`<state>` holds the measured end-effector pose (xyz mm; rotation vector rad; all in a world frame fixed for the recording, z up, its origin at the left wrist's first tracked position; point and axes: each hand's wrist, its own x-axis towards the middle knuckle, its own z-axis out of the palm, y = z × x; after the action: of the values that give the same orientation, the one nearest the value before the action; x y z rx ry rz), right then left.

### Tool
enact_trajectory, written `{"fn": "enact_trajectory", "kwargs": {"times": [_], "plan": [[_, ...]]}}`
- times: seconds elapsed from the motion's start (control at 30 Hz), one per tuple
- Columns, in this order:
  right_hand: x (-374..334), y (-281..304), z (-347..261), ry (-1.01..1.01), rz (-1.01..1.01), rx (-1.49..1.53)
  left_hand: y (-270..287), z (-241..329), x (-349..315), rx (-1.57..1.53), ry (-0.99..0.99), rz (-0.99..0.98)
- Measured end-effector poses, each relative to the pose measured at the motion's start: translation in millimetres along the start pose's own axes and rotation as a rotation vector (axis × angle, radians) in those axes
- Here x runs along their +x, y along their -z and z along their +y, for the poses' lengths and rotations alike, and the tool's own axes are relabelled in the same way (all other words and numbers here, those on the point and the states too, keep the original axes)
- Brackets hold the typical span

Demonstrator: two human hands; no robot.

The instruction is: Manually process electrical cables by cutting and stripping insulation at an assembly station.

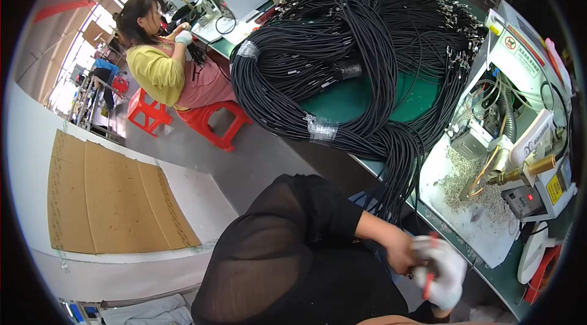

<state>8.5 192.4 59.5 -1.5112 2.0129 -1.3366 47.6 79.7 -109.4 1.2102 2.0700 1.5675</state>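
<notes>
1. The left hand [400,250], bare, is reaching down below the edge of the green bench [367,96]; its fingers are curling inward, but whether they are gripping anything cannot be told.
2. The right hand [443,270], in a white glove, is pressing against the left; its fingers are folding around a thin red piece [429,279].
3. Black cable ends [397,193] are hanging off the bench just above both hands, trailing from the big taped cable bundle [342,62].
4. A white bench machine [520,135] is sitting to the right.
</notes>
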Motion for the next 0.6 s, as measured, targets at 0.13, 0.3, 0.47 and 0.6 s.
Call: {"fn": "enact_trajectory", "kwargs": {"times": [0.13,0.3,0.47,0.6], "plan": [[34,-31,12,0.048,0.008,0.003,-5,-8,0,-0.015,-0.027,-0.056],[52,-43,8,0.18,-0.015,0.068,-3,-7,1,-0.058,-0.081,-0.149],[40,-29,9,0.184,-0.001,0.008,2,1,5,-0.127,-0.107,-0.219],[-43,-16,44,-0.198,0.344,0.388,26,28,-3,-0.214,0.018,-0.114]]}}
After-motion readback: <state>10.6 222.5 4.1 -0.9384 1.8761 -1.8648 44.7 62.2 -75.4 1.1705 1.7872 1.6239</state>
